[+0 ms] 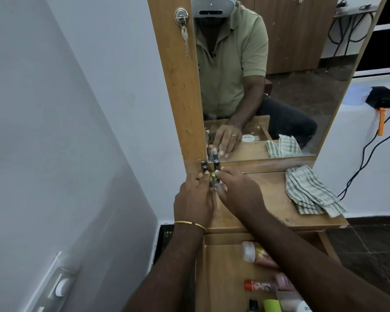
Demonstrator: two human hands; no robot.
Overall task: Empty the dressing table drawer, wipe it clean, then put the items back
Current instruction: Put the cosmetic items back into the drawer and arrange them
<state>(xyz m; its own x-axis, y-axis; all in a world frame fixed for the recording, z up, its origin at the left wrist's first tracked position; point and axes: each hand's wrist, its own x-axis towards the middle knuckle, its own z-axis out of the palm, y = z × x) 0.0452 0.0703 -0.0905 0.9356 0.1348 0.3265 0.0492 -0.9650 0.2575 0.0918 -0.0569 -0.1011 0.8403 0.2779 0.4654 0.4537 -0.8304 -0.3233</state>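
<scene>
Both hands meet at the back left corner of the dressing table top (270, 199), against the mirror. My left hand (195, 199) and my right hand (239, 190) close around a cluster of small black upright tubes (216, 164), one with a yellow-green cap (212, 175). Fingers of both hands touch the tubes; exactly which tube each holds is hidden. Below, the open drawer (221, 266) holds a bottle with a white cap (249, 251), an orange-capped tube (257, 285) and a yellow-green item (271, 306), partly covered by my right forearm.
A folded green-striped cloth (311, 192) lies on the right of the table top. The mirror (279, 86) stands behind, with a wooden door, lock and key (181, 18) at its left. A white wall runs along the left; cables hang at right.
</scene>
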